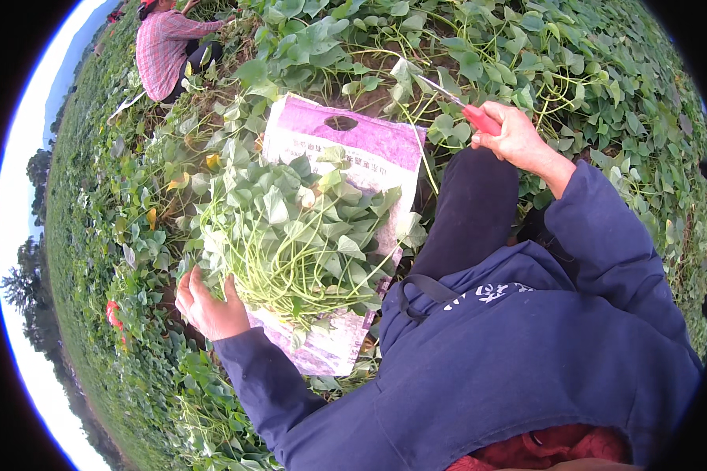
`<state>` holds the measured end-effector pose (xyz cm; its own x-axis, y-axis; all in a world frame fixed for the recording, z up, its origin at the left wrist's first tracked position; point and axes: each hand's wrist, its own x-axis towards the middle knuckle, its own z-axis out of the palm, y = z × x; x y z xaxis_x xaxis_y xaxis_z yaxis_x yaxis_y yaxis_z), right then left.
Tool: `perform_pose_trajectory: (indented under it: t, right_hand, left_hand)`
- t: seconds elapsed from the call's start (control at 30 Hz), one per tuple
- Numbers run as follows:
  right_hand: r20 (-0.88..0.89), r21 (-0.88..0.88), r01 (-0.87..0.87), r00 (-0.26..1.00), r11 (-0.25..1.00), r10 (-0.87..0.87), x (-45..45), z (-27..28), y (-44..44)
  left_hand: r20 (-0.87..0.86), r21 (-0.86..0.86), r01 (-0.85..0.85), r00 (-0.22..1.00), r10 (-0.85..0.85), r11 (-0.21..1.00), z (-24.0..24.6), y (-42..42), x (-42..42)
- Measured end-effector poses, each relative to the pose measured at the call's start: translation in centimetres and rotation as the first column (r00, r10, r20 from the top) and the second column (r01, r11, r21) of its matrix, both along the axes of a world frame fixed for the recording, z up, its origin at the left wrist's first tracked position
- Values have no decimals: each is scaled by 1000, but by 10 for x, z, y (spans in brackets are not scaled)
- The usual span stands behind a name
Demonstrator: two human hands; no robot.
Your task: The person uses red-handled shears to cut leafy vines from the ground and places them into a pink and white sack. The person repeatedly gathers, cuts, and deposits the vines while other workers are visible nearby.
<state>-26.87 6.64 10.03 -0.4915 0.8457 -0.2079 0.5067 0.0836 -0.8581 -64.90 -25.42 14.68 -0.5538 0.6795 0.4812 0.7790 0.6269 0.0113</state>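
Observation:
My right hand point(512, 136) grips a cutting tool by its red handle point(481, 119). Its narrow metal blade point(442, 89) points up and left into the vines, where leaves cover the tip. In front of me a heap of cut leafy stems point(294, 241), which look like sweet potato greens, lies on a flattened purple-and-white printed sack point(397, 141). The stems' pale ends mostly face my body. Beside the heap's lower left edge is my left hand point(213, 307), thumb and fingers spread, fingertips close to the outer leaves. No held object shows in it.
Dense leafy vines point(571, 70) surround the sack. My bent knee point(477, 194) is at its right side. Another person in a checked shirt point(168, 50) crouches among the plants at the upper left. A red object point(114, 314) lies in the leaves to the left.

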Motion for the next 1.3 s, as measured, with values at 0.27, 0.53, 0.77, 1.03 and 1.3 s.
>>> perform_pose_trajectory:
  t: [0.27, 0.53, 0.77, 1.03, 1.3]
  right_hand:
    - [-59, -36, 21, 998, 999, -23, 22, -1, -4]
    - [-64, -20, 150, 987, 989, -151, 72, -7, 5]
    - [-130, -133, 268, 950, 954, -284, 102, -24, 10]
    - [-114, -124, 336, 930, 934, -350, 122, -43, 13]
    - [-141, -211, 437, 871, 874, -470, 144, -59, 21]
  left_hand:
    - [454, -445, 375, 877, -156, 813, -35, 160, 3]
    - [393, -802, 241, 902, 180, 547, -179, 206, -58]
    - [905, -282, 257, 392, 167, 924, -171, 165, -104]
    - [757, -254, 112, 641, 125, 961, -82, 189, -86]
    - [347, 144, 346, 859, -375, 927, -24, 251, -30]
